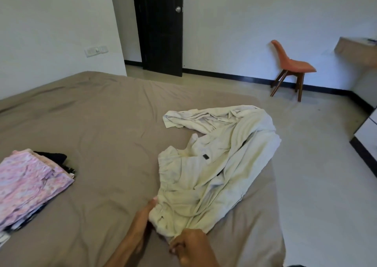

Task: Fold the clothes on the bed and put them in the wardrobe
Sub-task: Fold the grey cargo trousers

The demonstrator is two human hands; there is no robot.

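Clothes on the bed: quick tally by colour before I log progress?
Unfolded cream garment: 1
Folded pink patterned piece, top of the stack: 1
Folded black piece beneath it: 1
Total: 3 showing; the lower stack layers cannot be counted.

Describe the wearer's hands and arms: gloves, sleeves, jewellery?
Left hand and right hand are both bare, no gloves. Left forearm and right forearm are bare to the frame edge; no sleeve in view. No watch, bracelet or ring visible, though the right hand is slightly blurred.
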